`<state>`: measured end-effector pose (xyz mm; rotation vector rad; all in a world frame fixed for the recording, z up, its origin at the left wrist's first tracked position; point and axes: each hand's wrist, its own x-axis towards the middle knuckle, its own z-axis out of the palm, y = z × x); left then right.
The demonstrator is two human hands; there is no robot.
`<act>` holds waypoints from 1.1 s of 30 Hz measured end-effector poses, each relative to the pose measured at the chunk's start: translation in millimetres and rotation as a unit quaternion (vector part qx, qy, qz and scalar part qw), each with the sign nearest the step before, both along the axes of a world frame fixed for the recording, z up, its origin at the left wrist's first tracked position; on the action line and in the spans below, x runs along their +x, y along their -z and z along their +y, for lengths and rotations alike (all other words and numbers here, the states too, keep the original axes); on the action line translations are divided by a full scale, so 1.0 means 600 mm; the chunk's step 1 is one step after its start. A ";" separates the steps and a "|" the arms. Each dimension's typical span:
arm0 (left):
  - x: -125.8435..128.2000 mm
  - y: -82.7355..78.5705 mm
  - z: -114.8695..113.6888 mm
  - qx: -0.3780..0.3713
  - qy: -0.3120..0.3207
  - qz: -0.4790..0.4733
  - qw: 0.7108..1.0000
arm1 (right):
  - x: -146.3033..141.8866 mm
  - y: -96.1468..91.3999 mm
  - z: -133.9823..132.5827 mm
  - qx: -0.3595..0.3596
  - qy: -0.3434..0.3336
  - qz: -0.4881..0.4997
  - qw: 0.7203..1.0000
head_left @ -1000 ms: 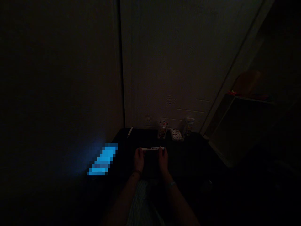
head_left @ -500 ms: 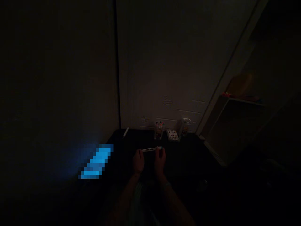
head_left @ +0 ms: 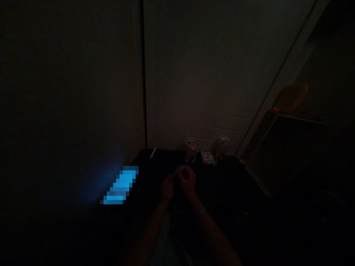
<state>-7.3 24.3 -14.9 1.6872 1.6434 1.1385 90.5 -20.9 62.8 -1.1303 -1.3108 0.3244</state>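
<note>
In the dim head view, my left hand (head_left: 167, 187) is closed around the near end of a slim white marker (head_left: 174, 173). My right hand (head_left: 188, 181) pinches the marker's other end, where a bluish tip (head_left: 182, 168) shows by the fingers. Both hands are close together above the dark table, and they cover much of the marker. Another white pen-like marker (head_left: 153, 153) lies alone near the table's back left corner.
Against the wall stand a clear case of markers (head_left: 192, 151) and a second clear container (head_left: 222, 149), with a flat pack of small items (head_left: 208, 157) between them. A bright blue pixelated panel (head_left: 120, 186) glows at left. Shelving (head_left: 299, 117) stands at right.
My right hand has moved in toward my left and turned, so less of the marker shows between them. The whole view has shifted slightly.
</note>
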 end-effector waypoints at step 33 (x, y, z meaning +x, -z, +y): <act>0.030 -0.023 -0.030 0.048 0.027 -0.099 0.994 | 0.177 -0.220 0.226 -0.205 0.216 -0.514 0.805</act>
